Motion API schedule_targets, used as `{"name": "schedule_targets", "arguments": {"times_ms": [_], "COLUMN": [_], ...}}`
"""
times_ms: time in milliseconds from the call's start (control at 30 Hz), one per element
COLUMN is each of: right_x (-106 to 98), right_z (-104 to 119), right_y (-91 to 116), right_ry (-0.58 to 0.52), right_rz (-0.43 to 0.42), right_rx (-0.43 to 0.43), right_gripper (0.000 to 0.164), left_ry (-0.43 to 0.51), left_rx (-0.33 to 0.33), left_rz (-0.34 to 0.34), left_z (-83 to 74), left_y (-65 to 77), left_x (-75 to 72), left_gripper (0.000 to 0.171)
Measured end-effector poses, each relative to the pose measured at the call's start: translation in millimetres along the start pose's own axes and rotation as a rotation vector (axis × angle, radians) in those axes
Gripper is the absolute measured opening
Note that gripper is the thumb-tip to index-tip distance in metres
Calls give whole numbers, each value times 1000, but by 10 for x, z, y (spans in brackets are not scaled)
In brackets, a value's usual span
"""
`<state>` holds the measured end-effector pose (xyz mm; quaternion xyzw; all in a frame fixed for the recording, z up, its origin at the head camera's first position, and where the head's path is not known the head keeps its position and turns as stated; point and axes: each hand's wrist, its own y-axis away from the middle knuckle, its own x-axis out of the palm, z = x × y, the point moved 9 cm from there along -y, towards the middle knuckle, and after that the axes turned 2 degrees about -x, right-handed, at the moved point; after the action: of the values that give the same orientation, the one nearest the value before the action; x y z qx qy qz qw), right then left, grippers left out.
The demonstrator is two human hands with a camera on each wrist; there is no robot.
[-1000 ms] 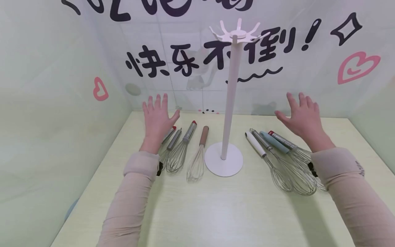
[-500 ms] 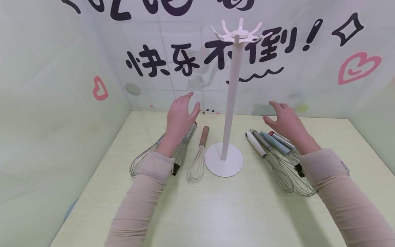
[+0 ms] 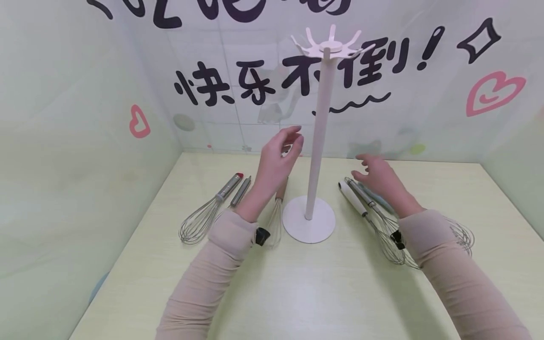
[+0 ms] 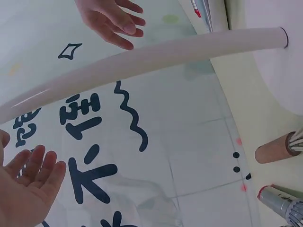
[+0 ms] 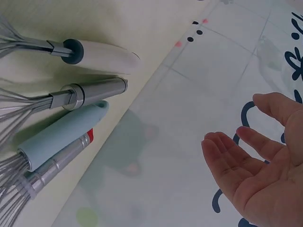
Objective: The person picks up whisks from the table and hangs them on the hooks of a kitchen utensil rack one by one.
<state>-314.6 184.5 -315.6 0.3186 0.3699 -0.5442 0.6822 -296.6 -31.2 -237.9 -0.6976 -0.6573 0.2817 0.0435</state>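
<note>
A white stand with a round base and a crown of prongs rises between my hands. Just left of its pole my left hand hovers, fingers loosely bent and holding nothing. Beneath that arm lies a brown-handled whisk, partly covered; its handle and a red-tipped steel whisk show in the left wrist view. My right hand is in the air right of the pole, relaxed and bare. Close below it lie a white-handled whisk, a steel-handled whisk, a light-blue-handled whisk and another steel one.
Farther left on the pale table lie a red-ended steel whisk and a thinner steel-handled whisk. A printed backdrop with large black characters stands behind the table, with pale sheets at both sides.
Both hands have come inward toward the stand's pole, the left moving right and the right moving left and lower. Their spread fingers have become loosely bent. The whisks and stand have stayed put.
</note>
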Motion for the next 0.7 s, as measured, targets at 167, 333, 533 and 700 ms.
{"name": "schedule_targets", "arguments": {"times_ms": [167, 333, 533, 700], "right_x": [105, 202, 291, 380], "right_z": [-40, -108, -210, -314], "right_y": [-14, -20, -24, -30], "right_ry": [1, -8, -40, -70], "right_rz": [-14, -19, -16, 20], "right_rx": [1, 14, 34, 65], "right_gripper": [51, 48, 44, 40], "left_ry": [126, 194, 237, 260], "left_rx": [-9, -32, -26, -8], "left_rz": [12, 36, 54, 77], "left_z": [-43, -95, -145, -183], "left_y": [-15, -18, -39, -44], "left_x": [65, 130, 184, 228], "left_gripper": [35, 37, 37, 37]}}
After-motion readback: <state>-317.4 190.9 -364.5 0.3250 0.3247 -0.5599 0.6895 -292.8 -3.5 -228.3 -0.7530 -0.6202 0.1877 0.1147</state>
